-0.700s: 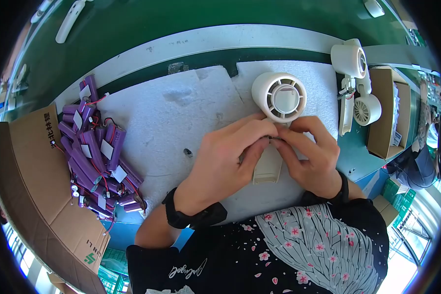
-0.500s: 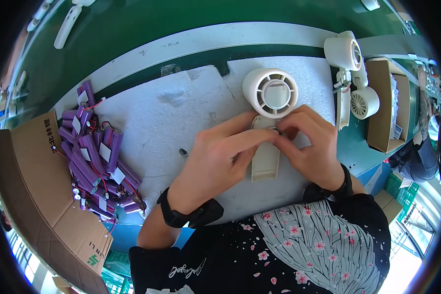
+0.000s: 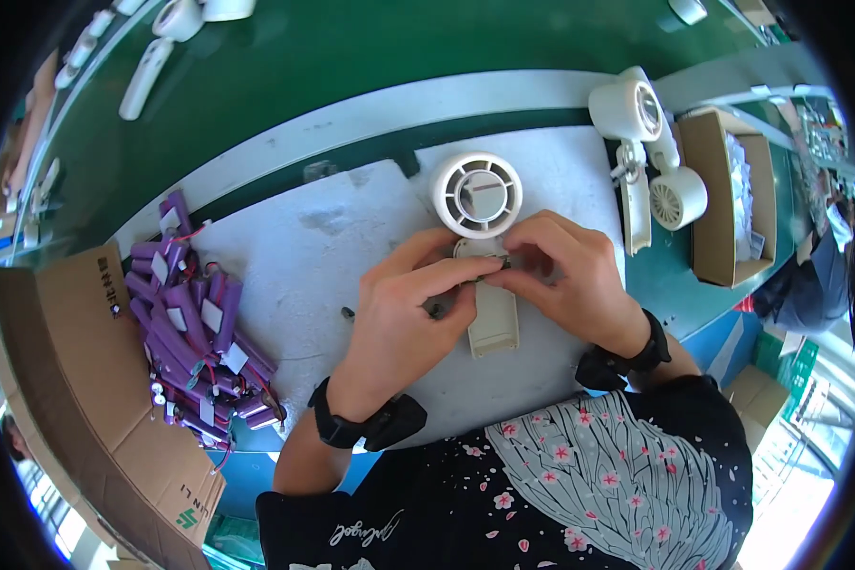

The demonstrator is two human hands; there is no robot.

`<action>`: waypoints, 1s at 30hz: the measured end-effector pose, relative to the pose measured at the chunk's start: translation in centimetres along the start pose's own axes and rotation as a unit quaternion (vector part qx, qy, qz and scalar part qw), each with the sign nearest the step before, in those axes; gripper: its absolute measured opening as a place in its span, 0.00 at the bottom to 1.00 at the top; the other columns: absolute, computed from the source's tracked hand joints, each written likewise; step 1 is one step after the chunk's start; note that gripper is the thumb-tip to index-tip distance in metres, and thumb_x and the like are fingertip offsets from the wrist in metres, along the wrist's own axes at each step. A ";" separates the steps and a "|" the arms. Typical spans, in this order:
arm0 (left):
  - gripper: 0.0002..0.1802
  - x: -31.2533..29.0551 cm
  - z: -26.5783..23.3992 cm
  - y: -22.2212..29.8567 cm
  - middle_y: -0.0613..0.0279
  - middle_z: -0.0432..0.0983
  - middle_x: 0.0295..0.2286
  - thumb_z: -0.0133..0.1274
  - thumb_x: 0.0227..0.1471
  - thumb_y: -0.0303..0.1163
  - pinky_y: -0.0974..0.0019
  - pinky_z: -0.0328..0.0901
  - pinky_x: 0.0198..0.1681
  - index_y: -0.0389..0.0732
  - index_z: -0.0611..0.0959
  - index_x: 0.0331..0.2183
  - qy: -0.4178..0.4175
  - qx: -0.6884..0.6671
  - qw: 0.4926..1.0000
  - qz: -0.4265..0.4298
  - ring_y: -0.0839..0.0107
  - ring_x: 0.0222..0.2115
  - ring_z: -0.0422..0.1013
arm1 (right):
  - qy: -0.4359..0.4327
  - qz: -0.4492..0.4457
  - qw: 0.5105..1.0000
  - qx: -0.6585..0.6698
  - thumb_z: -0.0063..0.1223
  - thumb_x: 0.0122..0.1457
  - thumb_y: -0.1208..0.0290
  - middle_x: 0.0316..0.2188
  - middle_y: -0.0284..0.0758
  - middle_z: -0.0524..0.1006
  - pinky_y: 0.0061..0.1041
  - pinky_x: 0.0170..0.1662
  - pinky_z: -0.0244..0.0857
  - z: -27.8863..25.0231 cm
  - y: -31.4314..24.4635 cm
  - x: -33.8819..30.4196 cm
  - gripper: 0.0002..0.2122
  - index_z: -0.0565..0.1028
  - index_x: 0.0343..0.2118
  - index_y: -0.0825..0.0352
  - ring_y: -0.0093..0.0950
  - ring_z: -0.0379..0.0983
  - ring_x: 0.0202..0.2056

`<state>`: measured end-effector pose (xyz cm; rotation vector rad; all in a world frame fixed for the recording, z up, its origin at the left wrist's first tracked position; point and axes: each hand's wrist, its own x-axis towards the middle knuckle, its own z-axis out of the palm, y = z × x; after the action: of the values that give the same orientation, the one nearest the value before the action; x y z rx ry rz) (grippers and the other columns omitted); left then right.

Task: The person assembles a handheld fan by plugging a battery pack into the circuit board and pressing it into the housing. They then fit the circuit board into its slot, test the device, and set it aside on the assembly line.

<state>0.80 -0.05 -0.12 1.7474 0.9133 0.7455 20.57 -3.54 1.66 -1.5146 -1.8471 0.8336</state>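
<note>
Well left of the fingers [image 3: 445, 277], dark characters [image 3: 110, 282] and, lower down, a green emblem [image 3: 188, 519] with dark lettering [image 3: 202, 494] stand on the cardboard box [image 3: 85, 328]; below the fingers, white script [image 3: 366, 530] marks the black shirt [image 3: 437, 489].

Foam sheet [image 3: 285, 261] is spreading across mid-frame. Fan head [image 3: 459, 217] is sitting on it, just above centre; handle shell [image 3: 495, 328] is extending below that. Left hand [image 3: 404, 294] is lying over the shell's left side, right hand [image 3: 575, 280] over its right. Battery pile [image 3: 199, 328] is spreading at frame left, beside the sheet; large carton [image 3: 90, 332] is standing farther left. Upper right: fan units [image 3: 617, 111] are lying beside the sheet's right edge, small carton [image 3: 706, 228] standing right of them. Rail [image 3: 380, 103] is running behind the sheet.
</note>
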 end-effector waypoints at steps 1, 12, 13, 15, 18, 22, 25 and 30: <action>0.18 -0.3 -0.1 -0.4 0.53 0.77 0.39 0.57 0.41 0.16 0.69 0.72 0.32 0.42 0.85 0.37 0.027 -0.001 1.000 0.000 0.66 0.31 0.77 | 0.009 -0.011 1.000 -0.003 0.67 0.46 0.79 0.28 0.34 0.75 0.19 0.26 0.67 0.4 0.1 0.2 0.12 0.75 0.33 0.68 0.21 0.73 0.23; 0.16 -0.2 0.0 -0.8 0.54 0.78 0.35 0.57 0.40 0.22 0.64 0.71 0.33 0.43 0.85 0.36 0.092 -0.026 0.995 0.030 0.60 0.30 0.76 | 0.042 -0.095 0.993 -0.056 0.62 0.48 0.83 0.31 0.36 0.76 0.22 0.27 0.67 -0.4 -2.0 0.8 0.09 0.76 0.33 0.70 0.25 0.73 0.25; 0.16 -0.2 -0.1 -0.9 0.54 0.78 0.34 0.57 0.40 0.23 0.62 0.71 0.35 0.43 0.85 0.37 0.070 -0.032 0.997 0.022 0.58 0.31 0.76 | 0.045 -0.116 0.991 -0.055 0.62 0.48 0.83 0.31 0.37 0.76 0.22 0.28 0.67 -0.5 -2.8 1.1 0.09 0.76 0.33 0.71 0.26 0.73 0.25; 0.15 -0.3 -0.1 -2.0 0.53 0.77 0.33 0.57 0.40 0.23 0.60 0.70 0.35 0.42 0.84 0.35 0.102 -0.026 0.993 0.062 0.57 0.32 0.75 | -0.025 -0.164 0.985 -0.050 0.62 0.48 0.82 0.31 0.37 0.76 0.23 0.28 0.68 0.3 -6.4 2.9 0.09 0.76 0.33 0.70 0.28 0.73 0.25; 0.12 -0.4 -0.1 -2.5 0.51 0.75 0.29 0.55 0.40 0.23 0.56 0.69 0.37 0.40 0.84 0.33 0.146 -0.024 0.977 0.154 0.54 0.33 0.74 | -0.160 -0.301 0.937 -0.074 0.60 0.48 0.81 0.29 0.38 0.75 0.27 0.32 0.68 3.2 -11.5 6.6 0.10 0.77 0.35 0.68 0.33 0.73 0.27; 0.12 0.2 0.6 -3.1 0.51 0.76 0.30 0.55 0.41 0.24 0.57 0.68 0.38 0.39 0.83 0.33 0.134 -0.053 0.973 0.182 0.55 0.34 0.74 | -0.237 -0.388 0.888 -0.071 0.59 0.49 0.78 0.32 0.40 0.77 0.29 0.32 0.68 9.0 -15.0 10.9 0.08 0.79 0.34 0.68 0.38 0.74 0.30; 0.12 0.4 1.2 -3.8 0.51 0.77 0.31 0.55 0.42 0.25 0.58 0.68 0.39 0.38 0.82 0.34 0.129 -0.072 0.969 0.197 0.56 0.35 0.74 | -0.262 -0.408 0.869 -0.100 0.58 0.51 0.78 0.33 0.40 0.77 0.29 0.33 0.68 12.9 -14.7 12.0 0.07 0.79 0.34 0.69 0.36 0.74 0.29; 0.12 -0.1 1.5 -4.8 0.51 0.77 0.32 0.56 0.43 0.27 0.59 0.67 0.41 0.36 0.81 0.34 0.123 -0.103 0.964 0.210 0.58 0.37 0.74 | -0.274 -0.371 0.884 0.083 0.56 0.54 0.78 0.33 0.38 0.78 0.29 0.35 0.68 12.9 -15.9 12.7 0.05 0.79 0.34 0.69 0.32 0.75 0.30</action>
<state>0.85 0.27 -5.10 1.7029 0.5972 1.3109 -1.21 5.36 6.87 -0.3701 -2.4174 1.0422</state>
